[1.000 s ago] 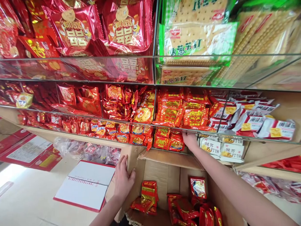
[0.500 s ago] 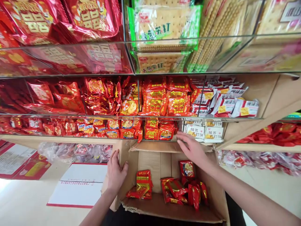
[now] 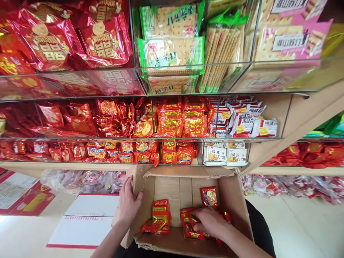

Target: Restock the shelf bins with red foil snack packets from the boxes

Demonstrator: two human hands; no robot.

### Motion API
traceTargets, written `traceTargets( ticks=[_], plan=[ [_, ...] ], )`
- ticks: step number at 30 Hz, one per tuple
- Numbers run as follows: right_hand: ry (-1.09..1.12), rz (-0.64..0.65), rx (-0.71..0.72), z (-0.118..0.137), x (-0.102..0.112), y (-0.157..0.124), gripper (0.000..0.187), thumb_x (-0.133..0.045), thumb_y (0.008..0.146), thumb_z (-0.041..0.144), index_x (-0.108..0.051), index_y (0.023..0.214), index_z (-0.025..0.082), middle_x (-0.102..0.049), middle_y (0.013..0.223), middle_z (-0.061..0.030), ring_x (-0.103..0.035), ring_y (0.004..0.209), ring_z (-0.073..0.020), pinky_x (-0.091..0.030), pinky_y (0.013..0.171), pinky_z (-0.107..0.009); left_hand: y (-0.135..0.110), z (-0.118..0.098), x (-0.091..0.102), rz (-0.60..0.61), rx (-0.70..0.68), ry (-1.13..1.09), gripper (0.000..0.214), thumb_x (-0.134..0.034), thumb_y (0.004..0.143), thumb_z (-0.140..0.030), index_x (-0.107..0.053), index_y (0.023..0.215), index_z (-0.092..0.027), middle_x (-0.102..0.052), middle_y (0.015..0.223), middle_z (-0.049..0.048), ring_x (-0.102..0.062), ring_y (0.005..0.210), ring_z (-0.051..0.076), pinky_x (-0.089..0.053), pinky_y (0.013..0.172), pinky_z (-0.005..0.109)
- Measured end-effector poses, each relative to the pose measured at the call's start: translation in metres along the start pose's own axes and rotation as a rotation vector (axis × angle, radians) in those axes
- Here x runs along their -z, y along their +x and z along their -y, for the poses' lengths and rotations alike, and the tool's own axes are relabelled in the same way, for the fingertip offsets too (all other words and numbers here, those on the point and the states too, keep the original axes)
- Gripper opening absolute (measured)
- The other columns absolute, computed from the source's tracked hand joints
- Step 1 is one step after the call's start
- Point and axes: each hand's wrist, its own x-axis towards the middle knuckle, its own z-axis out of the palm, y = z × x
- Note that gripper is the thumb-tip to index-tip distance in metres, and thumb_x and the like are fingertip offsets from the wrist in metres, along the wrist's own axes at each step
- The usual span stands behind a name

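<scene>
A cardboard box (image 3: 172, 182) with its top open stands in front of me, below the shelves. My left hand (image 3: 129, 200) lies along its left side, fingers stretched forward and thumb apart. Inside the box, my right hand (image 3: 209, 223) is lowered onto the right-hand pile, fingers curled around a red snack packet (image 3: 190, 216); its fingertips are partly hidden. Behind them one red packet (image 3: 209, 196) leans toward the box's far right corner. A smaller group of red and gold packets (image 3: 160, 216) lies on the left of the box floor.
Shelf compartments hold red packets (image 3: 169, 122), white cracker packets (image 3: 225, 154) and green-edged crackers (image 3: 172, 52). Clear dividers (image 3: 152, 118) separate them. A white carton (image 3: 80, 222) with red edges lies left of the box. Bagged goods (image 3: 88, 181) sit beneath the lowest shelf.
My right hand has moved from the lowest shelf's front edge down into the box, onto the red packets. My left hand stays at the box's left side. The view has shifted slightly.
</scene>
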Motion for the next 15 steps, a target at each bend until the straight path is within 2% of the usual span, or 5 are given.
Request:
traceTargets(
  ticks=[4,9,12,15],
  plan=[
    [-0.177,-0.036,0.031,0.002,0.0,-0.004,0.022,-0.043,0.08,0.026,-0.064,0.081,0.018,-0.068,0.071,-0.01,-0.064,0.068,-0.0253,-0.045,0.064,-0.033,0.0,0.001,-0.001,-0.005,-0.004,0.013,0.061,-0.049,0.073,-0.028,-0.026,0.129,-0.018,-0.041,0.125,0.012,-0.039,0.115,0.028,-0.034,0.097,0.047],
    [-0.126,-0.18,-0.015,-0.006,0.004,-0.005,0.029,-0.033,0.086,0.024,-0.061,0.08,0.02,-0.067,0.07,-0.0079,-0.062,0.065,-0.0221,-0.043,0.062,-0.031,0.002,0.002,0.001,0.026,0.01,0.025,0.062,-0.049,0.073,-0.027,-0.026,0.129,-0.014,-0.042,0.125,0.0133,-0.038,0.117,0.028,-0.033,0.098,0.046],
    [0.108,-0.31,-0.062,-0.005,0.016,-0.009,0.03,-0.032,0.087,0.032,-0.06,0.083,0.021,-0.066,0.073,-0.0064,-0.061,0.067,-0.0208,-0.044,0.066,-0.032,0.001,-0.008,0.008,0.031,-0.022,0.072,0.062,-0.05,0.073,-0.025,-0.027,0.129,-0.011,-0.04,0.126,0.0166,-0.034,0.12,0.03,-0.031,0.099,0.048],
    [0.544,-0.417,-0.105,0.007,0.029,-0.017,0.034,-0.034,0.086,0.043,-0.059,0.086,0.02,-0.065,0.081,-0.0056,-0.059,0.076,-0.0199,-0.044,0.073,-0.032,-0.01,-0.037,0.016,0.002,-0.131,0.013,0.06,-0.051,0.074,-0.023,-0.03,0.129,-0.014,-0.031,0.135,0.0156,-0.021,0.129,0.03,-0.02,0.104,0.052]
  ],
)
